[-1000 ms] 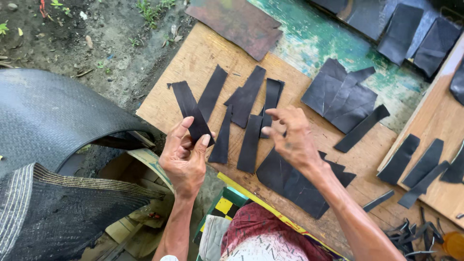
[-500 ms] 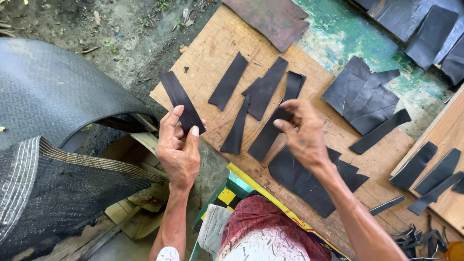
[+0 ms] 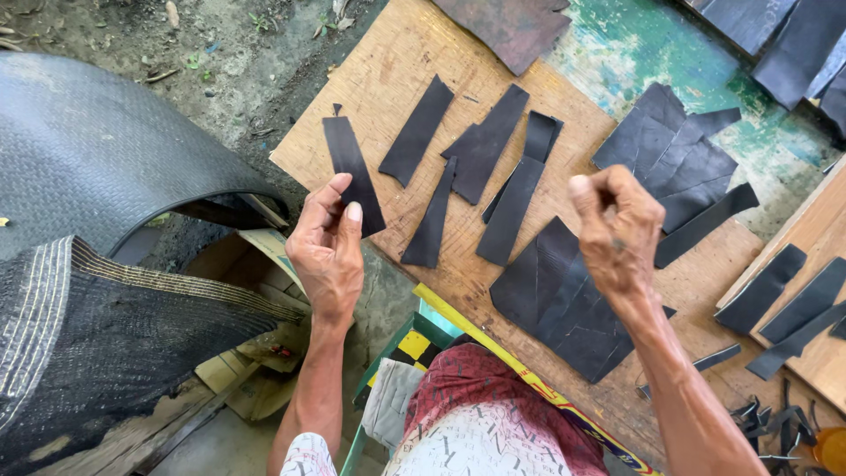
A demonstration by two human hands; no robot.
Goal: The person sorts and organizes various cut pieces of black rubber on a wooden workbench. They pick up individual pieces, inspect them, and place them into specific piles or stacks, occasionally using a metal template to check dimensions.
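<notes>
My left hand (image 3: 328,251) pinches a black strip (image 3: 352,174) by its lower end, thumb on one face and fingers behind, so the strip stands up over the near edge of the board (image 3: 388,66), its notched tip pointing away from me; my right hand (image 3: 617,231) hangs above the board with the fingers curled into a loose fist, and I cannot tell whether anything is caught inside it; below it lies a dark stack (image 3: 564,300) of wider pieces, and between my hands four more strips (image 3: 480,145) lie spread side by side on the wood; a second pile (image 3: 674,159) sits farther off by the green patch (image 3: 670,62), and more cut lengths lie on the plank (image 3: 824,238) to the right. To handle this strip well, I judge the grip should stay low and light, enough to stop it drooping, since the stuff looks limp and would fold if held at the tip; it should lie parallel to its neighbours, near them yet not overlapping, so each can be lifted singly; the board's edge is close under my left wrist, so a careless drop could send it down toward the curved tyre (image 3: 97,150) and the dirt.
</notes>
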